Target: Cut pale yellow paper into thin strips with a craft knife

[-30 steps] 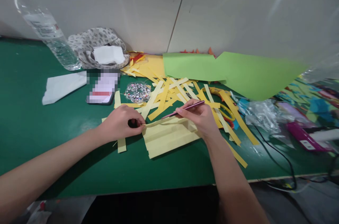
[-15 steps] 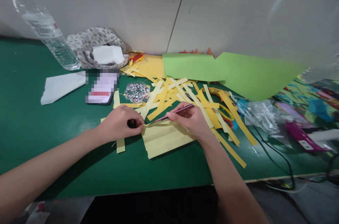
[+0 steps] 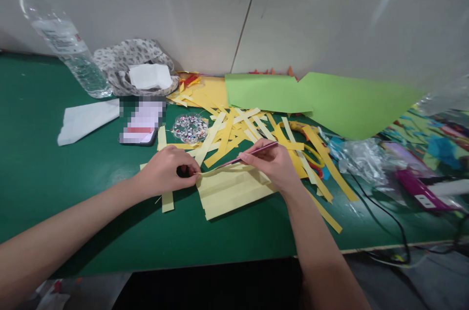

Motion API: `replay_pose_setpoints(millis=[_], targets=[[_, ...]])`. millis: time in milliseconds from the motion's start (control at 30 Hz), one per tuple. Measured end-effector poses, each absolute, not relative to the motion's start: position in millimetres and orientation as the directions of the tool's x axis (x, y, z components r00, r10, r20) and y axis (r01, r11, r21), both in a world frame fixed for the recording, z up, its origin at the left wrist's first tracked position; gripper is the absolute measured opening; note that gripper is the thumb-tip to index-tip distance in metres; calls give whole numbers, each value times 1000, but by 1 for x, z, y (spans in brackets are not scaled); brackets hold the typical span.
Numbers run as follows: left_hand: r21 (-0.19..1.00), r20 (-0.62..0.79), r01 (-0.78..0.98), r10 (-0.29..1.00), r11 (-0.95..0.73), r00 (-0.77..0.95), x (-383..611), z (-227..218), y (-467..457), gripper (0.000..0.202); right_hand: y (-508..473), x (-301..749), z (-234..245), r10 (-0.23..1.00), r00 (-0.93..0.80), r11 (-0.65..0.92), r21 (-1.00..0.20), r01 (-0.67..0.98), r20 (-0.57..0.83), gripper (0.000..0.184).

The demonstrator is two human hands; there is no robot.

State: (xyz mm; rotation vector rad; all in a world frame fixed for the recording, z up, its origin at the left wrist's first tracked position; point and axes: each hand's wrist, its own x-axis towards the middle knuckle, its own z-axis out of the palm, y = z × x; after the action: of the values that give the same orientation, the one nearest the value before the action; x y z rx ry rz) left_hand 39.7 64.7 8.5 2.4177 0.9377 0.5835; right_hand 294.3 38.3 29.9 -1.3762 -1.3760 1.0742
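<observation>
My left hand point(image 3: 166, 169) is closed in a pinch on the left end of a pale yellow folded paper point(image 3: 232, 193) lying on the green table point(image 3: 54, 178). My right hand point(image 3: 273, 163) grips a thin pink tool point(image 3: 249, 154), a pen or tweezers, slanted with its tip down against the paper's upper fold. The two hands sit about a hand's width apart along that fold.
Several yellow paper strips point(image 3: 252, 134) lie scattered behind the hands. A clear dish of googly eyes point(image 3: 190, 127), a phone point(image 3: 142, 121), white tissue point(image 3: 86, 119), a water bottle point(image 3: 62, 36) and a patterned cloth point(image 3: 135, 63) stand at the left back. Green paper sheets point(image 3: 322, 97), plastic bags point(image 3: 361, 158) and cables point(image 3: 388, 217) lie at the right.
My right hand slid left along the fold with the pink tool, then came back to the right. My left hand has kept its pinch in place.
</observation>
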Motion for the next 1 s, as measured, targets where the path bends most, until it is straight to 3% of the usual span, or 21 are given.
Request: replay_pose_setpoints(millis=[267, 700, 1000], targets=[[561, 225, 512, 715, -650, 662, 40, 8, 64, 13, 37, 294, 30, 995, 40, 89, -986, 141, 96, 22], [567, 221, 513, 719, -644, 659, 41, 7, 63, 10, 31, 277, 26, 995, -98, 23, -985, 172, 6, 16], [560, 227, 510, 713, -653, 664, 41, 7, 63, 12, 33, 281, 30, 998, -60, 40, -974, 222, 27, 16]])
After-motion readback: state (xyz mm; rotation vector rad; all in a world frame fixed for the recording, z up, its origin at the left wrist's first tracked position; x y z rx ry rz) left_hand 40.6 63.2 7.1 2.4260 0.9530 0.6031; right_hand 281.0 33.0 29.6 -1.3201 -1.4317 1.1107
